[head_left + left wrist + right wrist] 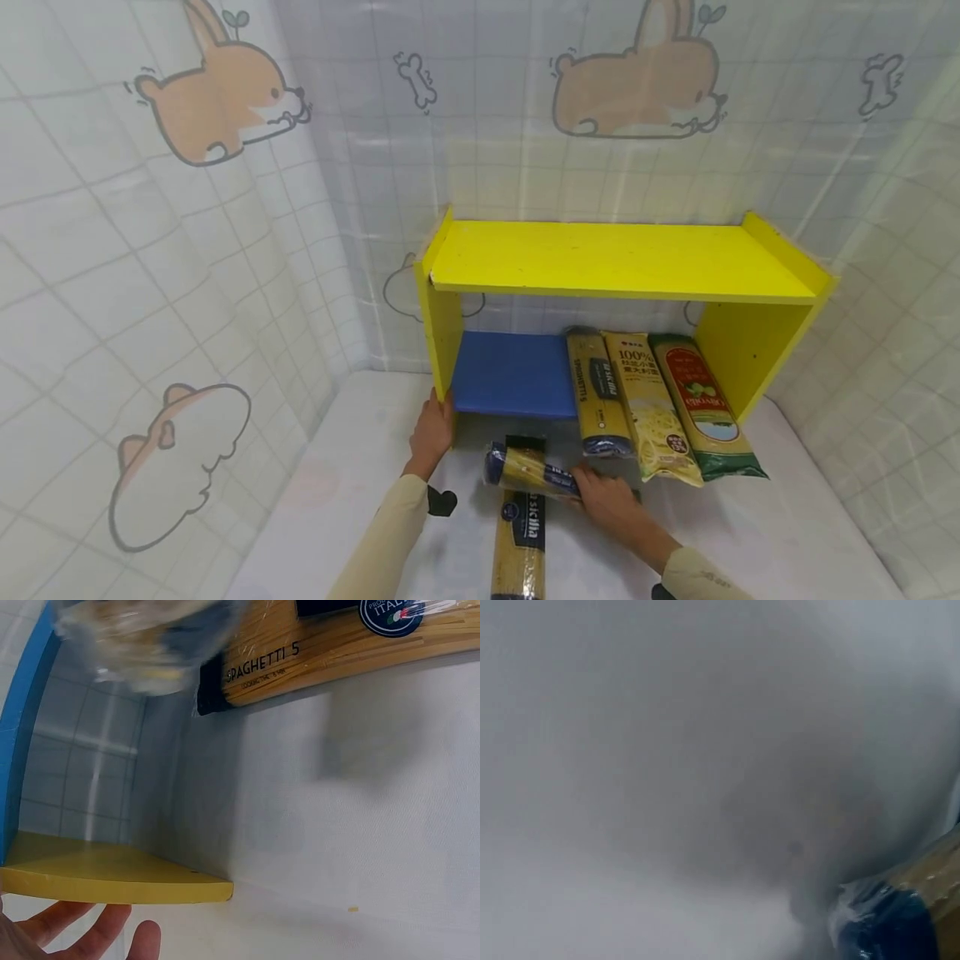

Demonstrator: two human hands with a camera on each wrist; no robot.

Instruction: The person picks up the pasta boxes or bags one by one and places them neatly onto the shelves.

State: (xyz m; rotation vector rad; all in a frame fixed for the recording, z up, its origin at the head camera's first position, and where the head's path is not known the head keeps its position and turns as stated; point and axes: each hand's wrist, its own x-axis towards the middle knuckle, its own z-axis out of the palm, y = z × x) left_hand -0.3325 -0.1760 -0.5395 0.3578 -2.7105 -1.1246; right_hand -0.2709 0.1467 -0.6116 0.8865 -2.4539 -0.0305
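In the head view my right hand (611,502) grips one end of a spaghetti pack (528,468), holding it crosswise over a second spaghetti pack (519,542) on the white table. My left hand (432,429) rests against the left side panel (438,342) of a yellow shelf unit, near its lower front corner. In the left wrist view its fingers (105,930) lie along the outside of the yellow panel (112,881). The lower pack (277,664) shows "Spaghetti 5" on its wrapper. The right hand itself is out of frame in the right wrist view.
On the blue lower board (513,375), toward the right, lie a spaghetti pack (597,392), a light yellow pasta bag (651,408) and a green and red pasta bag (705,408), their ends overhanging the front. The yellow top board (622,258) spans above. Patterned walls stand behind and beside.
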